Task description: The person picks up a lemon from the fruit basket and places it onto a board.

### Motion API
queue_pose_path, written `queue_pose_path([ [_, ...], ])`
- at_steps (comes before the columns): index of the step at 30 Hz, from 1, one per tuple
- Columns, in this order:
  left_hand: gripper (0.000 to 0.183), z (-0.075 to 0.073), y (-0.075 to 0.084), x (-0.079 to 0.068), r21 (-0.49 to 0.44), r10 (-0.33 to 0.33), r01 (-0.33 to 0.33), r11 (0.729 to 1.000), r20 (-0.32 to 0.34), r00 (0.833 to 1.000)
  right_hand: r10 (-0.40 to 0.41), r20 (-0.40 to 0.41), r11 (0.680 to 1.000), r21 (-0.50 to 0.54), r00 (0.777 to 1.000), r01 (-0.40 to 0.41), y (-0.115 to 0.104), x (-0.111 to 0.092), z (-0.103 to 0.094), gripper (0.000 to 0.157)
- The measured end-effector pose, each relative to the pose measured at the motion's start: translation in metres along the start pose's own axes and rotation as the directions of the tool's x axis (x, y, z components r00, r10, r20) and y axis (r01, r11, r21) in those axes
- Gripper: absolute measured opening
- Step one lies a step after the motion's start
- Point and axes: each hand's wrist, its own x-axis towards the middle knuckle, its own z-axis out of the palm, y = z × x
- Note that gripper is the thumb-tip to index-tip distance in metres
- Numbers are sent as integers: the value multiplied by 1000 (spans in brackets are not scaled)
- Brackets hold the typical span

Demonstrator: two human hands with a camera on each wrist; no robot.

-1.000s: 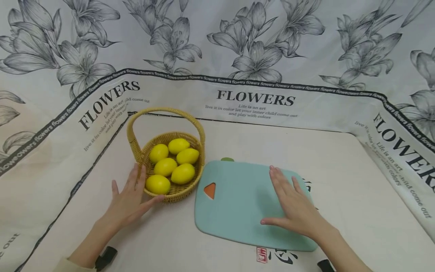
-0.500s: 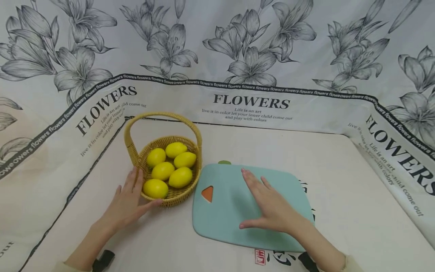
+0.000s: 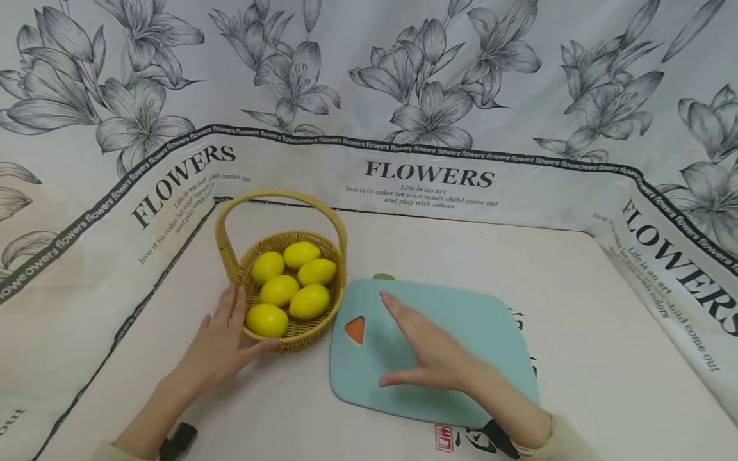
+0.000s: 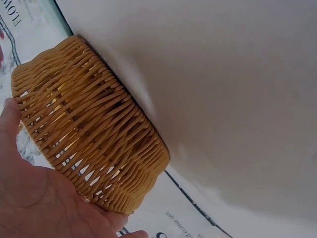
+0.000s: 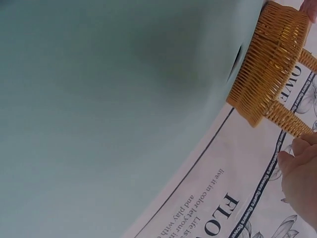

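A round wicker basket point(image 3: 311, 336) with a tall arched handle holds several yellow lemons point(image 3: 280, 291). My left hand point(image 3: 216, 346) rests against the basket's near left side, its fingers and thumb spread along the rim; the left wrist view shows the woven wall point(image 4: 94, 129) close to this palm. Over a pale blue cutting board point(image 3: 461, 307) hovers my right hand point(image 3: 435, 355), fingers extended and thumb apart, with nothing in its grasp. In the right wrist view, the basket's side point(image 5: 270, 59) stands beyond the board.
The board lies flat just right of the basket, with an orange triangular mark point(image 3: 355, 330) and a green tab point(image 3: 383, 276). A pale cloth point(image 3: 588, 307) covers the table. Behind and at the sides hangs a flower-printed curtain point(image 3: 432, 96).
My right hand has moved left across the board, toward the basket. The left hand stays at the basket, and the lemons have not moved. The head view has shifted slightly.
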Motion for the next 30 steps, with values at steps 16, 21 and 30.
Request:
queue_pose_path([
  [16,112,4,0,-5,15,-1,1,1000,-5,1000,-41,85,995,96,996,33,-21,24,14,117],
  [21,112,4,3,-3,14,7,-7,1000,-6,1000,-79,111,992,109,991,67,-29,37,16,118],
  [30,113,2,6,0,14,16,-16,1000,-9,1000,-148,149,987,84,978,136,-43,59,17,117],
])
